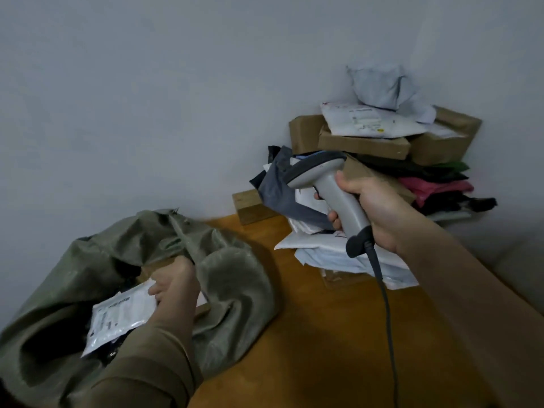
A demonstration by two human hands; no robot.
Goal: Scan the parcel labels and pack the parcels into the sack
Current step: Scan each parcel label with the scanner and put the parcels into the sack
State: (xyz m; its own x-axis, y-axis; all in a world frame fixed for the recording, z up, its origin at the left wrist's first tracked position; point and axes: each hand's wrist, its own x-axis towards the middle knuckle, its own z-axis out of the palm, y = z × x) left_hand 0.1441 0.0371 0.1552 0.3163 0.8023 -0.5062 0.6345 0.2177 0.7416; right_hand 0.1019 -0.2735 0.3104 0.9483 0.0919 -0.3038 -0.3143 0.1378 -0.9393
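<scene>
left hand [173, 285] holding parcel [122, 315], inside sack [235, 278]

The label [117, 313] print is too blurred to read; the sack [235, 278] runs off the left edge, its depths dark.

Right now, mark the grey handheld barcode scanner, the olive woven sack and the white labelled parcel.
grey handheld barcode scanner [338, 201], head view, on its handle.
olive woven sack [235, 275], head view, on its right fold.
white labelled parcel [120, 316], head view, on its printed label.
</scene>
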